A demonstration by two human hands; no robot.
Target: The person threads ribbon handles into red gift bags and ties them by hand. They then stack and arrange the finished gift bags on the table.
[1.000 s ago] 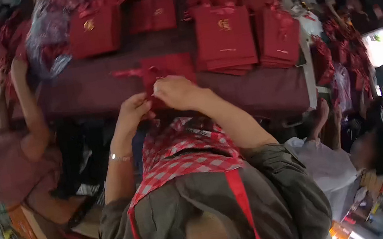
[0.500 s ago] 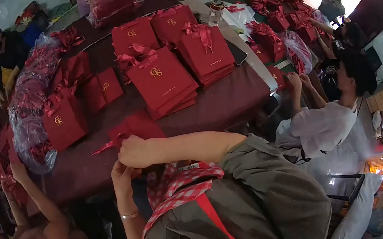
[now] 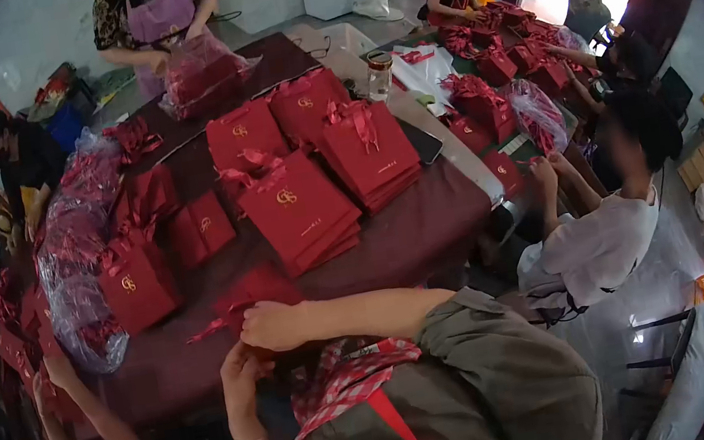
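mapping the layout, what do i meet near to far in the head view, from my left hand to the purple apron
Left hand, held red bag, front bag stack with gold logo, far plastic-wrapped bundle, purple apron.

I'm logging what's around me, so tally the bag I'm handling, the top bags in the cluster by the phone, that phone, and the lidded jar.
Red bag being handled: 1
Top red bags in the cluster: 4
Black phone: 1
Lidded jar: 1
Total: 7

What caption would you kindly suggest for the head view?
Both hands at a red bag, stacked bags beyond on the table.
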